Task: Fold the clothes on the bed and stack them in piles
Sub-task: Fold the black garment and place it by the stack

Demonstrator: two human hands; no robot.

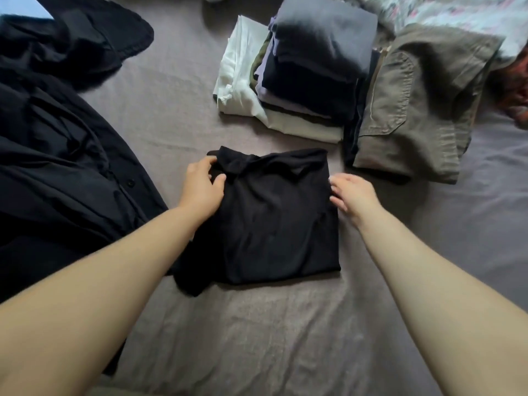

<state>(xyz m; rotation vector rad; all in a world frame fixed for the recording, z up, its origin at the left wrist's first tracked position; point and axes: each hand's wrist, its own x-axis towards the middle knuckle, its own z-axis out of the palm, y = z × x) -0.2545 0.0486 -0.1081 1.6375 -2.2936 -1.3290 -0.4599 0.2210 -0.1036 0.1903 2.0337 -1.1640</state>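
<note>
A folded black garment (265, 215) is laid flat at the centre of the bed (257, 338); its upper left corner, at about ten o'clock, is gripped by the left hand (203, 186), thumb on top and fingers curled over the bunched edge, probably so that a loose flap can be tucked in. The right hand (353, 194) is held at the garment's three o'clock edge with fingers spread and relaxed, nothing clasped, seemingly to square that side.

A stack of folded tops (311, 72) is seen at twelve o'clock; folded olive trousers (414, 110) are set just beside it at two o'clock; a heap of unfolded dark clothes (57, 138) is spread at nine o'clock, still to be done. No obstacle is seen between garment and stack.
</note>
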